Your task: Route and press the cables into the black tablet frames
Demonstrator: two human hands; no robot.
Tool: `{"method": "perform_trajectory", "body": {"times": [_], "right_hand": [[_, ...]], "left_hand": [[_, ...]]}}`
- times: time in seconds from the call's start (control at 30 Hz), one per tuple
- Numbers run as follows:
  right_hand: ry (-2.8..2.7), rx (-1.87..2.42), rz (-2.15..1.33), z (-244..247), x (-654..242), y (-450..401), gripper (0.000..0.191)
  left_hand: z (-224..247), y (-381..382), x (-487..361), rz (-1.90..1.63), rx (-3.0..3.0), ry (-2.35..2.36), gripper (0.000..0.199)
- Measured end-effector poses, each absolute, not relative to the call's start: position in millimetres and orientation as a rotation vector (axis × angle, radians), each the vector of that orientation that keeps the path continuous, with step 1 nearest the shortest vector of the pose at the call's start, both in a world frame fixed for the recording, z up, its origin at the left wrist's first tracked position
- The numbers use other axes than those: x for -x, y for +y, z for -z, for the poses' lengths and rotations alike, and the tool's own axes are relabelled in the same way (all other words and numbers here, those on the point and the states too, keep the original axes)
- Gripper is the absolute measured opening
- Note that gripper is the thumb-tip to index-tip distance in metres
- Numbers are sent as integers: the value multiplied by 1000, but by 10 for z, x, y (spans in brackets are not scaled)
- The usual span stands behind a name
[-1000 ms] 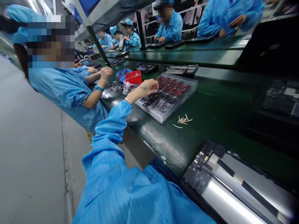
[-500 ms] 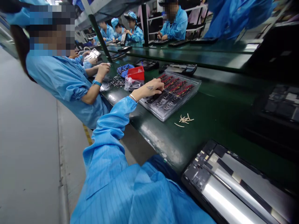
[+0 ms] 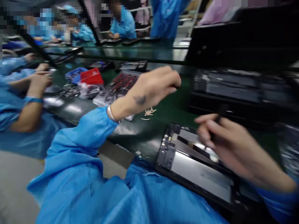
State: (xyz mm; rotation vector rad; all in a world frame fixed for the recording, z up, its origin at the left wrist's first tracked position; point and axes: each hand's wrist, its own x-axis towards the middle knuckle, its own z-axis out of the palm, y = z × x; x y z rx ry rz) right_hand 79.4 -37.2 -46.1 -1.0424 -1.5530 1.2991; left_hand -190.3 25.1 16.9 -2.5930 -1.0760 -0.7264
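Note:
The view is blurred by motion. My left hand [image 3: 149,90] hangs above the green belt, between the clear parts tray [image 3: 116,88] and the opened tablet [image 3: 191,165]. Its fingers are pinched together, with what looks like a small dark part [image 3: 177,86] at the fingertips. My right hand [image 3: 224,143] hovers over the tablet's far right side, closed around a thin dark tool [image 3: 217,119]. The tablet lies face down at the belt's near edge, its circuit boards and silver plate exposed.
A red bin [image 3: 92,77], a blue bin [image 3: 73,74] and a plastic bag [image 3: 87,91] sit left of the tray. Pale strips [image 3: 149,112] lie on the belt. A co-worker's forearm [image 3: 30,102] rests at the left. Dark trays [image 3: 233,90] stand behind the tablet.
My left hand has left the parts tray and swung right towards the tablet. My right hand has come into view over the tablet. The camera has turned right.

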Motion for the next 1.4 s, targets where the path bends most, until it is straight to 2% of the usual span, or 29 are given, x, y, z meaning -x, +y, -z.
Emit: {"method": "perform_trajectory", "body": {"times": [0.03,0.1,0.2,0.37,0.5,0.63,0.73,0.83,1.07,1.17,1.3,1.4], "right_hand": [[-1386,1041,-1535,482,-741,-357,29],[-1168,1004,-1718,519,-665,-320,36],[-1034,1019,-1690,550,-658,-299,35],[-1087,1062,-1574,568,-741,-298,28],[-1352,1093,-1331,530,-754,-272,24],[-1649,1170,-922,513,-767,-282,19],[-1826,1129,-638,565,-789,-292,15],[-1925,1073,-508,611,-810,-292,15],[-1999,1047,-507,590,-799,-326,17],[-1982,1089,-577,591,-795,-322,22],[-1834,1205,-671,591,-804,-268,24],[-1792,1265,-707,587,-812,-237,28]], "left_hand": [[-112,161,1708,684,2619,-907,29],[50,36,1441,627,2659,-433,28],[269,10,1275,627,2543,104,20],[352,70,1233,664,2368,196,17],[366,57,1256,827,2414,-100,13],[376,34,1284,747,2426,-619,19],[358,-3,1284,640,2460,-696,23],[337,-68,1264,572,2464,-711,25],[353,-203,1217,644,2260,-525,28],[364,-121,1396,589,2286,-640,26],[424,75,1852,270,2282,-1168,26],[511,151,2089,-87,2344,-1378,23]]}}
